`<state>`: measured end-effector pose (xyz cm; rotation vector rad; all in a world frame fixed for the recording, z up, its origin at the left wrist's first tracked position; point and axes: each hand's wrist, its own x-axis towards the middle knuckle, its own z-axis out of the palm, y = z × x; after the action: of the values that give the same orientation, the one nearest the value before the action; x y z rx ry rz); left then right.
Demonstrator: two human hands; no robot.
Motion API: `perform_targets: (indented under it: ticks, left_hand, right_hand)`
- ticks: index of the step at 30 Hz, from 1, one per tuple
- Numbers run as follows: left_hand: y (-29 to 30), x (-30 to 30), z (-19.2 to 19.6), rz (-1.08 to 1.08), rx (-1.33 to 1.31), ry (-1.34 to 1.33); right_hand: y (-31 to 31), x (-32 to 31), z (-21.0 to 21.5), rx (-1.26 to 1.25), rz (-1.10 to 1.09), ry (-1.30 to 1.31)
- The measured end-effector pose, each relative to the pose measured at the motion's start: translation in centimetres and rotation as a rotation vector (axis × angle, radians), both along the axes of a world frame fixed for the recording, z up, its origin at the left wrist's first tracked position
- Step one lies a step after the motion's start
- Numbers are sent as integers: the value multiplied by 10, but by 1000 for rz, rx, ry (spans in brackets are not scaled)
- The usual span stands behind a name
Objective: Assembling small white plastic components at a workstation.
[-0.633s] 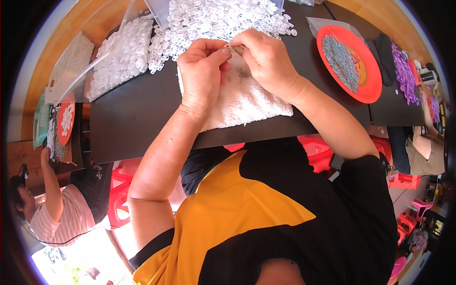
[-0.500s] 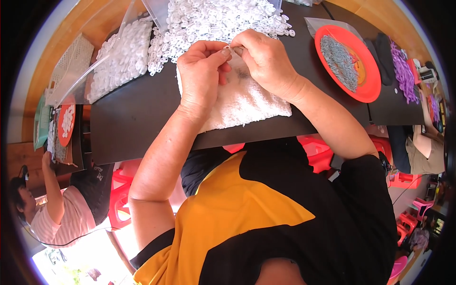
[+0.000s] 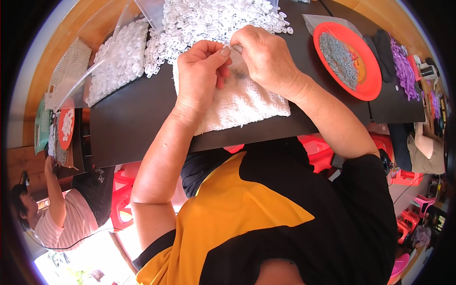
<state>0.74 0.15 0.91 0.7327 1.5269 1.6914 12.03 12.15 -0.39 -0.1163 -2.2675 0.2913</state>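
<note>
Above a white towel (image 3: 247, 107), my left hand (image 3: 197, 71) and my right hand (image 3: 268, 59) meet fingertip to fingertip. Between the left thumb and forefinger a small white plastic piece (image 3: 229, 47) just shows. My right fingers are pinched against it; whatever they grip is hidden. A few thin grey bits (image 3: 240, 74) lie on the towel under my hands. Just beyond spreads a heap of small white plastic pieces (image 3: 204, 21) with holes in them.
A clear bag of white pieces (image 3: 118, 61) lies to the left. On the right sits a red plate (image 3: 373, 85) of thin grey metal pieces (image 3: 337, 59), with purple chain-like strands (image 3: 403, 71) beyond. Another person (image 3: 66, 209) works at the far left.
My hands stay pinched together over the towel, the right fingertips shifting slightly. The whole view has moved a little; nothing has visibly been put down.
</note>
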Motion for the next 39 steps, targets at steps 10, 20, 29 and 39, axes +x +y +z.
perform_targets:
  ticks: [10,20,29,39]
  left_hand:
    - [0,0,-4,49,-12,-36]
    - [-2,-5,-1,-6,45,-172]
    - [-1,-3,-1,-19,66,-154]
    - [0,0,-7,8,70,-115]
  right_hand:
    - [-4,-3,-3,-256,92,44]
    - [1,2,6,-549,179,19]
    - [2,1,6,-524,156,14]
    - [-6,-1,-1,-870,175,-59]
